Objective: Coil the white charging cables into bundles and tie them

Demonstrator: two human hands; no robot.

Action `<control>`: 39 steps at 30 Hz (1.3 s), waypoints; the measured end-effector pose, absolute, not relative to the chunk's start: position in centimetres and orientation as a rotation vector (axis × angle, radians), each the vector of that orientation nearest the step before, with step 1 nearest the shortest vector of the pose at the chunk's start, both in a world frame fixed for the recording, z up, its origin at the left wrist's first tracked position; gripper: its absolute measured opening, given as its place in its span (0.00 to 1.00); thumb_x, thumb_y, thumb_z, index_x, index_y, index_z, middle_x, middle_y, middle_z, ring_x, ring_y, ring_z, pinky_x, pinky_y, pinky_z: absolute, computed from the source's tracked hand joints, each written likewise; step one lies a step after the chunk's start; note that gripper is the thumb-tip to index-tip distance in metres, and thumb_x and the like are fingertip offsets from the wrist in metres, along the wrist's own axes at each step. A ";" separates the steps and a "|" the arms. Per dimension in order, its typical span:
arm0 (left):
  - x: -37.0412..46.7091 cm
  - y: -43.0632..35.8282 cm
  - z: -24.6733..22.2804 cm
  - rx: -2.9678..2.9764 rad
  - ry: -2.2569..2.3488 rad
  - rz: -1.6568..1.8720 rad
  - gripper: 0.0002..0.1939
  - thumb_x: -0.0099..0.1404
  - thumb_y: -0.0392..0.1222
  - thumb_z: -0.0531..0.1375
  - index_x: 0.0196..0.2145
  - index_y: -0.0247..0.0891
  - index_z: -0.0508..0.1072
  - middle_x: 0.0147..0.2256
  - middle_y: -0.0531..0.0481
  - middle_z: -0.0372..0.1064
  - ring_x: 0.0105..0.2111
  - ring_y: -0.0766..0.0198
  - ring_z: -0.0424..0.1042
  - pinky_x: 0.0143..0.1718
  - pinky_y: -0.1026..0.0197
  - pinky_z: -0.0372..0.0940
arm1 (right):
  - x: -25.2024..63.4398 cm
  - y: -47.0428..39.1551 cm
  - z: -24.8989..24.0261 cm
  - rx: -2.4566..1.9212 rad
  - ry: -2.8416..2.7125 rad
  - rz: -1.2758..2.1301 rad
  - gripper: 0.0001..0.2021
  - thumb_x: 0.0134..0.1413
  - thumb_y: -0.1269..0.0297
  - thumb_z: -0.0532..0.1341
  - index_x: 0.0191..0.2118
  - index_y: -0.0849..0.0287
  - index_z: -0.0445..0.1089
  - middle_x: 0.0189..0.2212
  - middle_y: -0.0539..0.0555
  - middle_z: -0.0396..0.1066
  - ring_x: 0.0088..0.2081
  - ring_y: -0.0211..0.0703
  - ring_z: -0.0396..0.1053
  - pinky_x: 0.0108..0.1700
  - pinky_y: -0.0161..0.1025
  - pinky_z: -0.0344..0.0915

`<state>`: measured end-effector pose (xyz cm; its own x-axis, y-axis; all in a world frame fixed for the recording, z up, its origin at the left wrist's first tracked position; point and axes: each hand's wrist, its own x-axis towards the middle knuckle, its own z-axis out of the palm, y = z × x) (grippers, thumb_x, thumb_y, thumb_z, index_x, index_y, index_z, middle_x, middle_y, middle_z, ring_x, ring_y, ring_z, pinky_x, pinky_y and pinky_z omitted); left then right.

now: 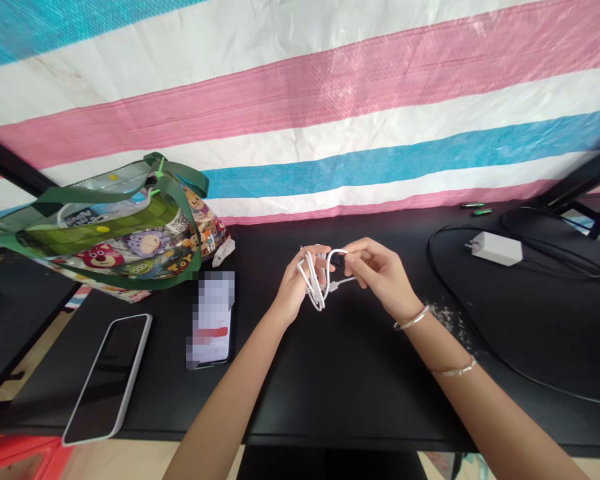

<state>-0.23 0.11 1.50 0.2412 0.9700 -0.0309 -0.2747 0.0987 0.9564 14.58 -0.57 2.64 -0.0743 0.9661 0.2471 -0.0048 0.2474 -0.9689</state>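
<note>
- The slim, glossy white cable [316, 283] hangs in loose loops between the 2 hands, raised over the middle of the matte black tabletop [330, 387].
- Handling it well, I judge, calls for loops of 1 size, a light hold on the bundle, and gentle bends near the connector [334, 287], which shows just right of the loops.
- The left hand [293, 287] has its fingers partly curled around the loops, holding them without a tight fist.
- The right hand [385, 277] pinches a bend of the cable, thumb and forefinger nearly together; how the other fingertips sit, I cannot tell.
- A small dark piece shows between the hands; what it is remains unclear.
- Keeping the work clear of the lit phone [214, 327] on the left and the white block-shaped charger [497, 249] at far right seems wise.
</note>
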 end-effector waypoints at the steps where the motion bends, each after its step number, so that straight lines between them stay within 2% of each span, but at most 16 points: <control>1: -0.2 0.1 1.5 1.062 0.856 1.111 0.27 0.52 0.64 0.62 0.36 0.37 0.74 0.25 0.52 0.70 0.18 0.72 0.61 0.17 0.68 0.58 | 14.7 -0.5 2.7 -1.005 -1.372 1.055 0.20 0.45 0.44 0.64 0.30 0.58 0.67 0.15 0.45 0.65 0.14 0.29 0.54 0.14 0.30 0.51; 8: -0.3 -0.1 1.4 1.144 0.803 1.072 0.27 0.55 0.64 0.60 0.40 0.37 0.73 0.18 0.56 0.65 0.16 0.70 0.62 0.18 0.68 0.58 | 14.1 -0.7 2.5 -1.041 -1.429 0.993 0.16 0.49 0.48 0.62 0.32 0.58 0.66 0.14 0.43 0.63 0.14 0.29 0.54 0.17 0.32 0.51; 11: -0.3 -0.1 1.3 1.162 0.792 1.044 0.26 0.57 0.62 0.59 0.43 0.38 0.71 0.17 0.57 0.65 0.15 0.70 0.60 0.17 0.67 0.57 | 13.9 -0.9 2.4 -1.030 -1.432 1.017 0.15 0.50 0.51 0.62 0.33 0.57 0.63 0.14 0.43 0.64 0.14 0.30 0.55 0.18 0.32 0.52; 18: -0.2 -0.2 1.2 1.272 0.772 1.048 0.24 0.60 0.62 0.56 0.42 0.39 0.71 0.18 0.57 0.63 0.18 0.69 0.63 0.22 0.66 0.59 | 13.5 -0.9 1.7 -1.050 -1.428 1.110 0.13 0.51 0.52 0.60 0.33 0.56 0.60 0.13 0.41 0.60 0.14 0.31 0.56 0.17 0.32 0.51; 23: -0.1 -0.2 1.4 1.393 0.778 1.091 0.23 0.61 0.63 0.55 0.34 0.39 0.72 0.19 0.57 0.59 0.18 0.70 0.58 0.21 0.65 0.55 | 13.3 -0.8 1.3 -1.012 -1.454 1.170 0.14 0.51 0.51 0.60 0.31 0.56 0.59 0.16 0.42 0.63 0.18 0.32 0.61 0.22 0.33 0.56; 27: -0.1 -0.2 1.4 1.420 0.826 1.178 0.25 0.60 0.65 0.55 0.26 0.39 0.69 0.20 0.57 0.55 0.18 0.71 0.53 0.21 0.66 0.52 | 13.5 -0.7 1.3 -0.983 -1.491 1.230 0.14 0.51 0.52 0.61 0.32 0.57 0.60 0.19 0.44 0.63 0.19 0.31 0.60 0.23 0.33 0.57; 31: -0.3 0.0 1.2 1.312 0.916 1.320 0.26 0.57 0.67 0.56 0.25 0.38 0.67 0.25 0.55 0.61 0.23 0.70 0.59 0.24 0.66 0.57 | 13.6 -0.7 1.4 -0.921 -1.517 1.248 0.13 0.52 0.53 0.61 0.35 0.56 0.62 0.19 0.44 0.63 0.22 0.34 0.63 0.26 0.34 0.62; 35: -0.4 0.3 1.3 1.106 0.909 1.369 0.25 0.55 0.67 0.58 0.25 0.39 0.62 0.26 0.54 0.64 0.26 0.67 0.65 0.29 0.65 0.62 | 13.9 -0.8 1.7 -0.848 -1.630 1.168 0.07 0.59 0.60 0.55 0.34 0.56 0.66 0.26 0.50 0.69 0.30 0.40 0.69 0.37 0.41 0.67; 37: -0.4 0.3 1.4 1.020 0.900 1.341 0.25 0.55 0.66 0.58 0.26 0.40 0.60 0.23 0.56 0.63 0.23 0.68 0.65 0.26 0.65 0.61 | 14.1 -0.9 2.0 -0.861 -1.758 1.056 0.12 0.61 0.66 0.50 0.31 0.56 0.68 0.28 0.52 0.70 0.34 0.41 0.69 0.42 0.43 0.67; 39: -0.3 0.2 1.6 0.960 0.908 1.334 0.25 0.54 0.66 0.58 0.27 0.41 0.59 0.21 0.58 0.61 0.18 0.69 0.62 0.22 0.65 0.59 | 14.3 -1.0 2.1 -0.896 -1.897 0.921 0.13 0.58 0.71 0.50 0.30 0.55 0.70 0.30 0.53 0.70 0.36 0.43 0.68 0.43 0.43 0.67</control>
<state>-0.34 0.20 1.56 0.0379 0.9992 0.0121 -0.3554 0.0022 0.9347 14.27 -0.99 2.12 -0.4061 0.8395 0.3611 0.2352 0.4778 -0.8464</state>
